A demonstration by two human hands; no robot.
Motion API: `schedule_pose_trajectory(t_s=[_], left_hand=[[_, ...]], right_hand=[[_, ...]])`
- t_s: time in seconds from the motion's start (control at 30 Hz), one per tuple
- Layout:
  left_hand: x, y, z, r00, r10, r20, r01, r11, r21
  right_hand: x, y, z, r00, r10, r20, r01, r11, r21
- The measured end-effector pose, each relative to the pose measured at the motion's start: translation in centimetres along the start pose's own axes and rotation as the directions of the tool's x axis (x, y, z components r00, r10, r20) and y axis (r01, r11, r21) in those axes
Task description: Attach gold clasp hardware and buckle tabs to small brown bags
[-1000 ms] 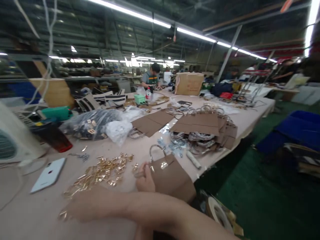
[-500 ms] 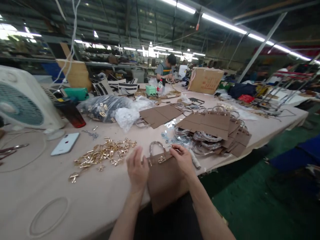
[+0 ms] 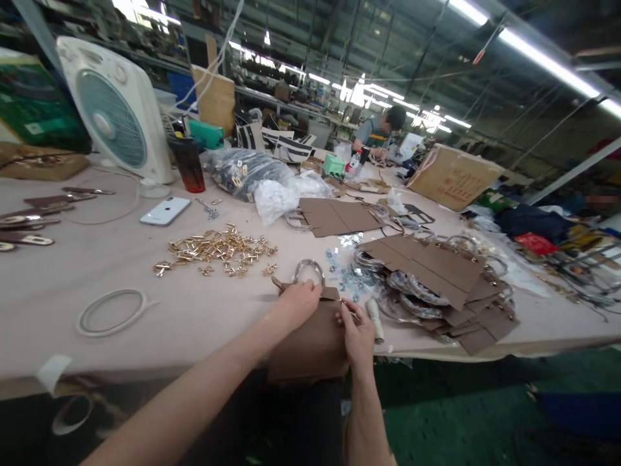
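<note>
Both hands meet on the brown bag (image 3: pixel 310 349), which overhangs the desk's (image 3: pixel 194 310) near edge. Fingers of the left hand (image 3: pixel 297 304) curl over its top below the ring handle (image 3: pixel 308 268); fingers of the right hand (image 3: pixel 359 333) pinch its right edge. It looks light and bendable, and is best gripped along the stiffer top edge.

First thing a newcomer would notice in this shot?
The two hands at the table's near edge: the left hand rests on the top of a brown bag by its ring handle, the right hand pinches its right edge. Beyond, on the left, lies a glittering scatter of gold fittings; to the right, a stack of flat brown bags.
</note>
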State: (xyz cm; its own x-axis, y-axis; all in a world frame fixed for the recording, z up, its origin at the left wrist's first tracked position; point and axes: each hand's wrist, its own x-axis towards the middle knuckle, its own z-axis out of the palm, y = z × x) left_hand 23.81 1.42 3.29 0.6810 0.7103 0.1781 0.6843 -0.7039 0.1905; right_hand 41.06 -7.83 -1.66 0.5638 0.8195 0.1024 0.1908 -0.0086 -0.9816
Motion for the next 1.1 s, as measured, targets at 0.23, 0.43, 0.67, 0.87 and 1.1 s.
schedule_pose_trajectory(t_s=[0.23,0.43,0.67,0.87,1.1], left_hand=[[1.5,0.3,-1.4,0.985,0.137,-0.108,-0.150,0.980,-0.128],[4.9,1.5,-1.5,0.975,0.035,-0.219,-0.159,0.798,-0.581],[4.3,-1.6,-0.4,0.996,-0.065,0.057,0.083,0.907,-0.413],[3.9,-0.9,1.2,0.970,-0.143,0.198,0.180,0.967,-0.183],[5.0,-1.1,1.9,0.962,-0.149,0.231,0.207,0.946,-0.251]], right_hand=[[-0.4,-0.6,0.7,0.981,-0.158,0.111,0.169,0.981,-0.098],[1.1,-1.6,2.3,0.942,-0.291,0.169,0.332,0.888,-0.319],[3.9,0.0,1.1,0.997,0.033,0.066,-0.027,0.995,-0.094],[3.9,0.1,0.7,0.992,0.021,0.125,-0.010,0.996,-0.090],[3.2,0.3,1.1,0.994,0.010,0.106,0.002,0.993,-0.115]])
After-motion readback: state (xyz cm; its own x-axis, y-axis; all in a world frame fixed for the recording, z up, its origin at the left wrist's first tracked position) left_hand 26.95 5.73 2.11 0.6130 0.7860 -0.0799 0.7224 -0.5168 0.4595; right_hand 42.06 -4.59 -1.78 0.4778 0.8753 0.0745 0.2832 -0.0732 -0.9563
